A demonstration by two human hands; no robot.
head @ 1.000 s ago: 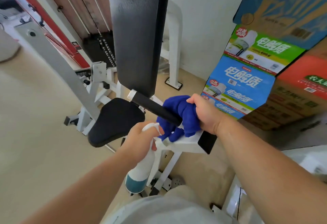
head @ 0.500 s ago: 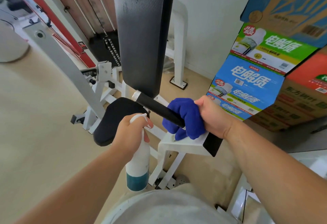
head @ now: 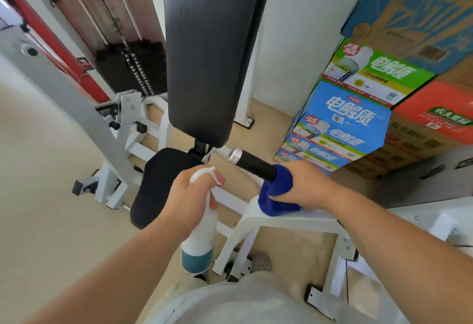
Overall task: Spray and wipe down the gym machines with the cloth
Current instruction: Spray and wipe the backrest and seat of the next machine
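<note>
A person in a grey shirt (head: 230, 303) bends over a white gym machine, both bare forearms reaching in. The left hand (head: 190, 195) grips a white spray bottle (head: 198, 244) with a teal base, fingers curled round its neck and a fingertip laid over the spray head, just left of and below the black handle (head: 253, 163). The right hand (head: 304, 185) is wrapped tight round a blue cloth (head: 277, 193), clamping it over the near end of the handle, where the bar meets a white bracket (head: 294, 220); the cloth touches both. The handle's far end, capped with a silver ring, is bare. Left of the handle sits a black seat (head: 156, 183). Beyond the handle rises a long black back pad (head: 207, 55). Farther back and to the handle's left stands a dark weight stack (head: 133, 68). To the handle's right, cartons (head: 345, 119) printed in blue and green are stacked beside a white wall.
</note>
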